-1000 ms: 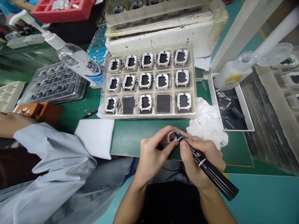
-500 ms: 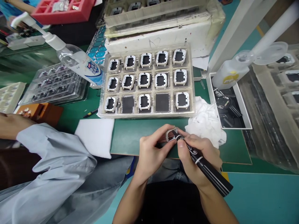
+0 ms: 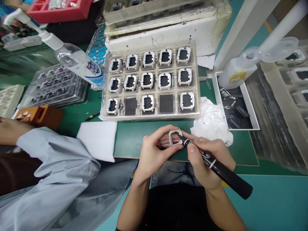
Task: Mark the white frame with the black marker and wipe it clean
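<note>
Between its thumb and fingers, my left hand grips a small white watch case frame, rounded-square with an opening through the middle. My right hand holds a black marker pen like a pencil, its thick end pointing down to the right. The pen's tip is at the inside of the frame; whether it touches the edge I cannot tell. Just beyond both hands lies a clear plastic tray with rows of similar white frames. Two of its front pockets hold no frame and show dark pads.
Right of the tray are a crumpled white cloth and a white box with a squeeze bottle. A pump bottle leans at the left. A folded white cloth lies beside a co-worker's sleeve.
The frame has tilted to show more of its face and opening. My right hand and the marker have shifted slightly right, and the marker lies at a flatter angle.
</note>
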### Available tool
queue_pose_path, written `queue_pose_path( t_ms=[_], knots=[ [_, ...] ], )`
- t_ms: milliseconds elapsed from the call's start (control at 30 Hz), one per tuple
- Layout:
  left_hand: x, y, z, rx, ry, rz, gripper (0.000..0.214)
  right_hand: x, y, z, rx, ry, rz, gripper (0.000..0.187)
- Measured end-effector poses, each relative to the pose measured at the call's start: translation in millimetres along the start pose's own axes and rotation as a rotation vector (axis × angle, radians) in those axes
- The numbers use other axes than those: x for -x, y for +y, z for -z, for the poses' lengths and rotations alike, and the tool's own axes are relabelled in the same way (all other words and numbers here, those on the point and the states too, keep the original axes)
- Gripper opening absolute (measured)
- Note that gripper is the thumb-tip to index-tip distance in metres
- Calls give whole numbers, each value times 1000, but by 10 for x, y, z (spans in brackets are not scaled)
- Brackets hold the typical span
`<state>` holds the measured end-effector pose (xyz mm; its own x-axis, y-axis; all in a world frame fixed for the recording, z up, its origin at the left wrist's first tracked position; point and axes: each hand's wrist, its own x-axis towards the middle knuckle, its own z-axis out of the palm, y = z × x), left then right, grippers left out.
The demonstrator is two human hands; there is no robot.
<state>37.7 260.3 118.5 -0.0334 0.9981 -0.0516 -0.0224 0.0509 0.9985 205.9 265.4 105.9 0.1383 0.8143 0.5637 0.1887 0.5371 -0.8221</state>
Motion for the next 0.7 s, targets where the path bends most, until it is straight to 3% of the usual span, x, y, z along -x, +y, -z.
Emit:
queue_pose_path(
  t_ms=[200, 533, 700],
  knots=[
    [2, 0, 58, 25, -38, 42, 51, 4, 18, 18, -180, -39, -1, 25],
    [5, 4, 69, 86, -91, -26, 46, -65, -54, 44, -138, -62, 10, 24],
    [33, -15, 30, -15, -49, -114, 41, -75, -58, 26, -147, -27, 6, 20]
  ],
)
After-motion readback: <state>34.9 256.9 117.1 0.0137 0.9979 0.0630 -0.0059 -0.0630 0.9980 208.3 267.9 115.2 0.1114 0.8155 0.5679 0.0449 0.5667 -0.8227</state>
